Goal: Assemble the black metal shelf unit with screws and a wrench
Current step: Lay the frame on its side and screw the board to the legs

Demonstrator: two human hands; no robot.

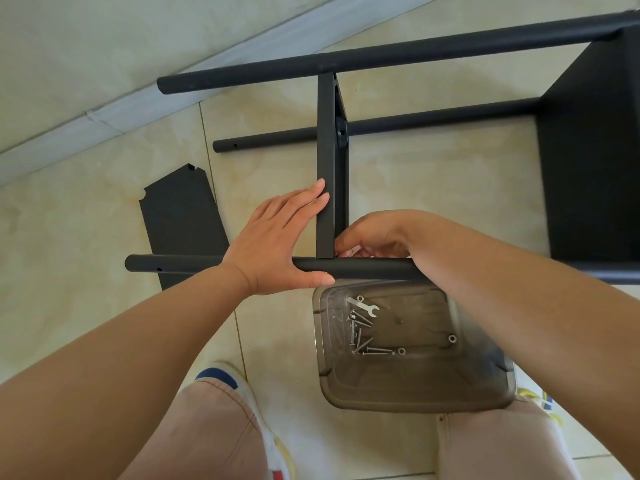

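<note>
two hands on a black metal shelf frame lying on its side on the tile floor.

the left hand [277, 242] is flat, fingers straight, resting on the near black round pole [180, 264] with its fingertips touching the upright black flat shelf panel [325, 161]. the right hand [372, 237] is curled at the corner where that panel meets the pole, fingers pinched together; what it pinches is too small to see. just below the pole sits a clear grey plastic box [415, 386] with silver screws [362, 337] and a small silver wrench [363, 306] inside. a loose black flat panel [180, 216] lies on the floor to the left.
</note>
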